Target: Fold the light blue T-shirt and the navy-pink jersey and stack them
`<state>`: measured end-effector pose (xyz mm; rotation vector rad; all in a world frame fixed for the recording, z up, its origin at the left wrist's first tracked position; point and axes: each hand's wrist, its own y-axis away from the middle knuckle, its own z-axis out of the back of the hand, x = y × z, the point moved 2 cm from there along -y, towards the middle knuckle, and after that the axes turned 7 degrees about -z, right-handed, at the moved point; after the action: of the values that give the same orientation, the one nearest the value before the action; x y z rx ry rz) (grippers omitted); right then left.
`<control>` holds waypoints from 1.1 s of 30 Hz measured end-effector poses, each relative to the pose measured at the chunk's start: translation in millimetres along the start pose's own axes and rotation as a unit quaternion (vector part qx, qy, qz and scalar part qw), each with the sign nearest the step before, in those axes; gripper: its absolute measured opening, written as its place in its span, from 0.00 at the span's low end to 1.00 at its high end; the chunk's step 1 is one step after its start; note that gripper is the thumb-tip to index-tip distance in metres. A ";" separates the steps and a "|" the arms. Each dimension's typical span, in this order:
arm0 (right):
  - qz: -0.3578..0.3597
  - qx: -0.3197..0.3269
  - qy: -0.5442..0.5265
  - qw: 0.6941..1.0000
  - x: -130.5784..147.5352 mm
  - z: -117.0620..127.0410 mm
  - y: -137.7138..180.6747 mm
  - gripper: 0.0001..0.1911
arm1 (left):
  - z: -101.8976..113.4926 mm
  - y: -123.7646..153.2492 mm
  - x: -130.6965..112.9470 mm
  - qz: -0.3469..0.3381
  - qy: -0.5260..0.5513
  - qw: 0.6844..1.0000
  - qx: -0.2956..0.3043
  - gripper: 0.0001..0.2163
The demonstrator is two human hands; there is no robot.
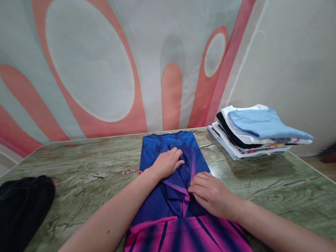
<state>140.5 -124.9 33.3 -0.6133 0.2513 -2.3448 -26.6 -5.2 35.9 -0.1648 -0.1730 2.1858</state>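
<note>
A blue and magenta sports shirt [154, 203] lies lengthwise on the table, its sides folded inward and its magenta striped lower part towards me. My left hand [167, 163] rests on the upper middle of the shirt, fingers lightly bent and the thumb apart. Lower and to the right, my right hand [208, 190] has its fingertips closed on the cloth beside a purple-edged sleeve flap [176, 187]. Some creases show in the cloth between the two hands. The shirt's near end runs out of view at the bottom.
At the back right of the wood-patterned table [89, 158] stands a stack of folded clothes [251, 131], light blue on top. Dark cloth [21, 213] lies at the left. A wall with a coral pattern [141, 66] rises directly behind the table's far edge.
</note>
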 end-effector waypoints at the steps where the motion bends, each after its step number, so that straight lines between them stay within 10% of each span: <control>1: 0.000 0.000 -0.004 1.000 0.3 1.0 0.1 0.09 | -1.3 -0.2 -0.2 0.002 0.002 1.000 -0.001 0.10; 7: -0.015 -0.042 -0.030 0.999 8.0 8.1 -0.1 0.17 | 3.7 1.0 18.0 0.015 0.108 0.992 -0.060 0.09; 14: 0.038 0.006 -0.029 0.999 15.0 0.7 1.6 0.23 | 8.2 3.9 40.5 0.002 0.170 0.985 0.038 0.10; 33: 0.007 -0.006 0.007 1.000 8.3 2.8 -1.0 0.18 | 3.7 -2.0 8.3 -0.093 0.198 0.976 0.005 0.08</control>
<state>135.9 -129.7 39.1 -0.5986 0.2748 -2.3369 -30.5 2.4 39.4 -0.5502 0.0476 1.9245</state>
